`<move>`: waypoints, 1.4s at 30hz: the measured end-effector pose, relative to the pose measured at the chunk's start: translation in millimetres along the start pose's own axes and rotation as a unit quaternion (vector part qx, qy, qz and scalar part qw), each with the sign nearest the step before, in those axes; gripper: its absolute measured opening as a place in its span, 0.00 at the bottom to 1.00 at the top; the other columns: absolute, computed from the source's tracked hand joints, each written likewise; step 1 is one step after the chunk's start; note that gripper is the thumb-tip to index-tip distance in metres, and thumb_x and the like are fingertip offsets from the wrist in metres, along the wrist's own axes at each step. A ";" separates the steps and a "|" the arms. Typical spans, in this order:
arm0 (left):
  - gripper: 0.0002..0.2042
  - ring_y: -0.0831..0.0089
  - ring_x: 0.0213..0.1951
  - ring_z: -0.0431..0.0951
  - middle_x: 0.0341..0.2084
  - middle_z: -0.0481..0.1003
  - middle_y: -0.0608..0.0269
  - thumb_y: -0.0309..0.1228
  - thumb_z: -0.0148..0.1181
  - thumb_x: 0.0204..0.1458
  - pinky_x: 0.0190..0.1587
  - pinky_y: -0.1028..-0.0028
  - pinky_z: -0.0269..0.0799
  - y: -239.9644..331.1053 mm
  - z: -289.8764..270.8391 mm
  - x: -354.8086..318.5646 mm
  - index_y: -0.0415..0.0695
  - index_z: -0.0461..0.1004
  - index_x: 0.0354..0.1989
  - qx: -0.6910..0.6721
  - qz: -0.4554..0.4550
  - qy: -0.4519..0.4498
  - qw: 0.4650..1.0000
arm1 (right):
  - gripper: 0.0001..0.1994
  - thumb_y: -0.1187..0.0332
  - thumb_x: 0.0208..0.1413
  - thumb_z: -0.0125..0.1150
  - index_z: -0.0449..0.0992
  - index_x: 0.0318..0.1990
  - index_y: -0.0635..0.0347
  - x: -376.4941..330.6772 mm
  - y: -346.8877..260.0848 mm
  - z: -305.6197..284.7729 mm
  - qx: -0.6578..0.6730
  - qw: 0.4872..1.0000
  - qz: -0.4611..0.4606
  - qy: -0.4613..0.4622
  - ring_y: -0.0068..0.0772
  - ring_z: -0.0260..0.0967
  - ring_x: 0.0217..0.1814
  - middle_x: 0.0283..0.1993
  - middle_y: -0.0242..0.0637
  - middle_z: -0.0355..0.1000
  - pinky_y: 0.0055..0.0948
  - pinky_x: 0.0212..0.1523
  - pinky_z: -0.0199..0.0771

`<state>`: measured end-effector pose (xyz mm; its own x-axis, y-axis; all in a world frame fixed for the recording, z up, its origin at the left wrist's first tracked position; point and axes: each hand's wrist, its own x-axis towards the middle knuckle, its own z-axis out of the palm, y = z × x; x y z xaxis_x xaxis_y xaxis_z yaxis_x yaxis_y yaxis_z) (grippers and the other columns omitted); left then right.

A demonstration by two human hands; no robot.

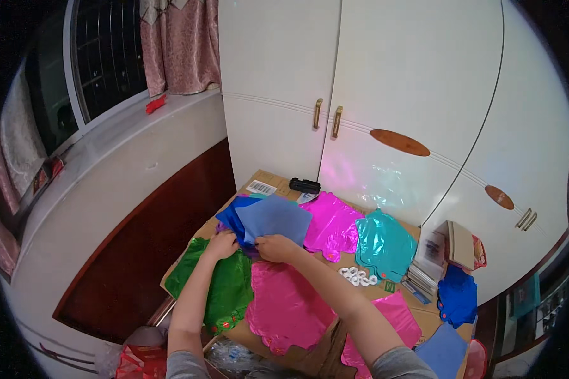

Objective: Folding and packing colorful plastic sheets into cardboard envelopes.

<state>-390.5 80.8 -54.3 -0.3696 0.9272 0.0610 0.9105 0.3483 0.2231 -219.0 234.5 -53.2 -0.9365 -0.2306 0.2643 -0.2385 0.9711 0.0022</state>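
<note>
Blue foil sheet (274,218) is held up above the cardboard surface (278,183), tilted, long axis running left-right, upper edge toward the white wardrobe (360,82). Its lower edge is in both hands. Left hand (222,245) pinches the lower left corner of the stack; right hand (277,247) grips the bottom edge. Around it lie flat: green foil (224,287), pink foil (284,306), magenta foil (332,224), teal foil (385,243). No containers discernible.

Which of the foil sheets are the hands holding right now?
The blue sheet: left hand and right hand pinch its lower edge; the green, pink, magenta and teal ones lie untouched.
</note>
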 end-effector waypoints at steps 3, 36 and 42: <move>0.12 0.57 0.44 0.73 0.37 0.74 0.53 0.38 0.55 0.47 0.46 0.53 0.67 9.9 -9.8 -3.3 0.42 0.74 0.33 0.012 0.003 0.021 1.000 | 0.07 0.67 0.46 0.56 0.76 0.30 0.60 -4.1 4.0 10.7 0.047 0.996 0.071 0.036 0.43 0.70 0.34 0.35 0.39 0.69 0.37 0.38 0.71; 0.41 0.50 0.65 0.50 0.64 0.52 0.46 0.66 0.55 0.39 0.60 0.41 0.45 11.6 -16.0 7.9 0.61 0.57 0.63 0.036 -0.071 -0.082 0.994 | 0.10 0.71 0.51 0.57 0.76 0.40 0.65 -63.7 112.1 -178.2 -0.025 0.680 0.414 0.604 0.48 0.73 0.36 0.33 0.49 0.75 0.35 0.38 0.71; 0.41 0.55 0.67 0.48 0.65 0.51 0.50 0.62 0.55 0.42 0.62 0.42 0.41 0.8 -42.7 -16.1 0.54 0.57 0.63 -0.018 -0.086 -0.065 0.994 | 0.10 0.70 0.54 0.51 0.70 0.44 0.56 -15.6 -4.3 -208.9 -0.036 0.917 0.227 0.326 0.50 0.73 0.35 0.36 0.44 0.74 0.41 0.37 0.71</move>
<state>-391.8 60.3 -13.6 -0.4897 0.8654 -0.1063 0.8277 0.4997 0.2552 -149.7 246.6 144.2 -0.5763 0.2623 0.7740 0.1778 0.9647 -0.1944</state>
